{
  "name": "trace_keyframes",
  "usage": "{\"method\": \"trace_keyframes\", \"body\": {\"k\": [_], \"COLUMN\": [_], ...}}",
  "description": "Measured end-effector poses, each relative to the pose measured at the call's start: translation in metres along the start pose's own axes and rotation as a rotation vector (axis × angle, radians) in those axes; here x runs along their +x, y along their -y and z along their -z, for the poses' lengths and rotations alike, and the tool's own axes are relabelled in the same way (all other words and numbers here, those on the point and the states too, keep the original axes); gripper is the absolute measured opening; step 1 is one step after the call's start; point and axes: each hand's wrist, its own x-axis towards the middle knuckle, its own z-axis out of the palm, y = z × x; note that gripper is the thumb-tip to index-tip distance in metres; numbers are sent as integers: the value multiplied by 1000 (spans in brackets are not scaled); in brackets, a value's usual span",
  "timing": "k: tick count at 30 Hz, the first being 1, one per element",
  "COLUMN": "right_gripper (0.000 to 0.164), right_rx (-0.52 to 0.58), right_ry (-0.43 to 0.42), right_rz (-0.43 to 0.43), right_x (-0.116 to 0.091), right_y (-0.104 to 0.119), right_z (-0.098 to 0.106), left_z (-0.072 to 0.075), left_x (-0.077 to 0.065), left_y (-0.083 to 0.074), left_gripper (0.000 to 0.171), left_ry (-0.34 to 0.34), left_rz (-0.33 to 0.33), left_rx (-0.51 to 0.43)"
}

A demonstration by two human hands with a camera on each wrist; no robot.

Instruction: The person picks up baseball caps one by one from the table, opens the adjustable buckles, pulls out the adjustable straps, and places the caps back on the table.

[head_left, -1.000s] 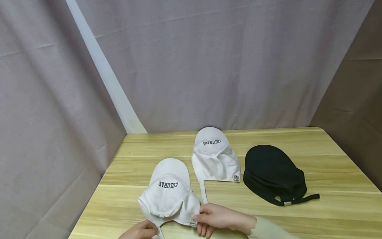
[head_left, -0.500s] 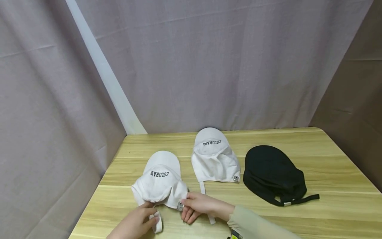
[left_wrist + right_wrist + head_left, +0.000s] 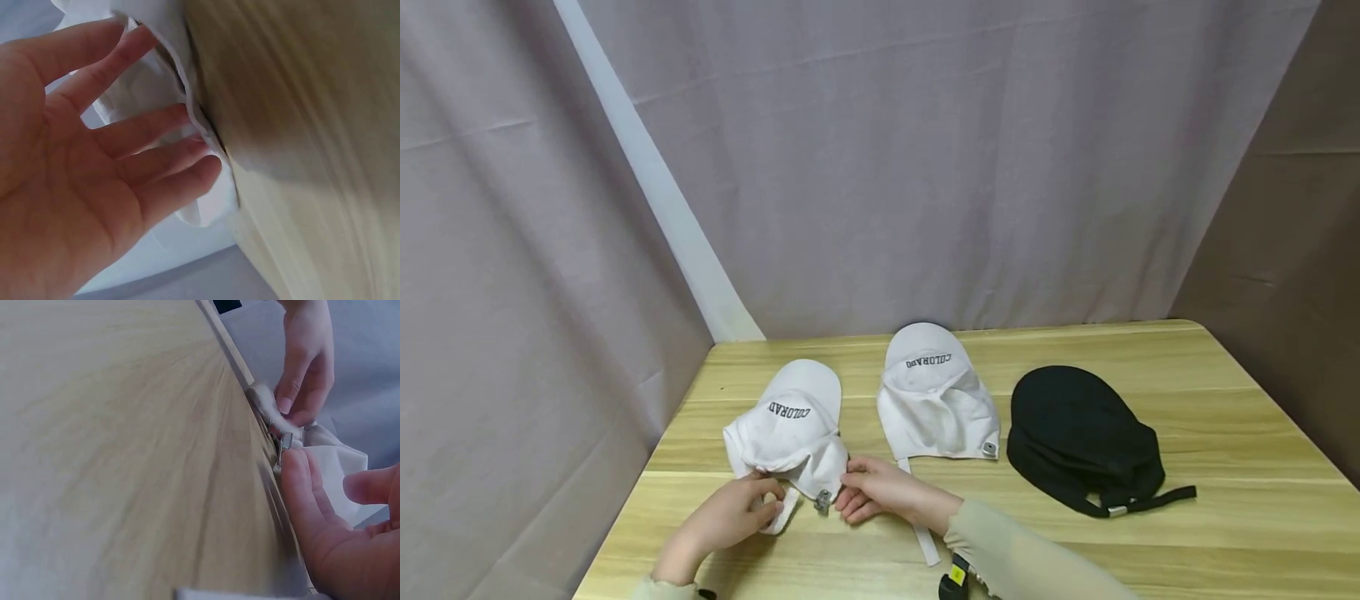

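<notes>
A white baseball cap [image 3: 790, 421] with dark lettering lies at the left of the table, brim pointing away. At its back left edge is my left hand [image 3: 726, 517], beside the loose strap [image 3: 784, 512]. The left wrist view has that palm [image 3: 69, 187] uncurled, fingertips at the cap's fabric edge. My right hand [image 3: 891, 493] touches the back right corner by the metal buckle [image 3: 822, 501]. In the right wrist view its fingers [image 3: 300, 487] lie straight against the buckle's side, with the thumb held apart.
A second white cap [image 3: 936, 412] lies in the middle, its strap [image 3: 927, 543] passing beneath my right forearm. To the right is a black cap [image 3: 1082, 442] with its strap out to the side. Grey curtains [image 3: 880, 167] stand behind the wooden table [image 3: 1225, 433].
The left white cap has moved away from me and to the left, turning slightly, with both hands following. The other white cap and the black cap lie where they were.
</notes>
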Motion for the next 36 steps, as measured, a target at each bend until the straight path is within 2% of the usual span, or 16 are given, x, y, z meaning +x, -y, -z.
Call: {"method": "trace_keyframes", "body": {"k": [4, 10, 14, 17, 19, 22, 28, 32, 36], "right_gripper": [36, 47, 48, 47, 48, 48, 40, 34, 34], "right_rx": [9, -2, -37, -66, -80, -123, -223, -291, -360], "right_ry": [-6, -22, -30, -32, -41, -50, -21, -8, -62], "right_rz": [6, 30, 46, 59, 67, 87, 161, 214, 235], "right_x": [-2, -14, -26, -33, -36, -40, -55, -76, -106], "right_y": [-1, -2, 2, 6, 9, 13, 24, 36, 52], "right_z": [3, 5, 6, 7, 8, 13, 35, 58, 85], "left_z": [-2, -10, -15, -17, -19, -19, -14, -9, -2], "left_x": [-4, -17, -24, -25, -23, -17, 7, 27, 49], "left_y": [-7, -25, -36, -39, -40, -43, -57, -69, -84], "left_gripper": [3, 11, 15, 13, 12, 13, 15, 15, 15], "left_ry": [16, 23, 40, 21, -27, -90, -103, -132, -130], "left_rz": [-5, 8, 10, -30, -82, -137, -104, -141, -187], "left_rx": [9, 32, 33, 39, 74, 117, 165, 230, 269]}}
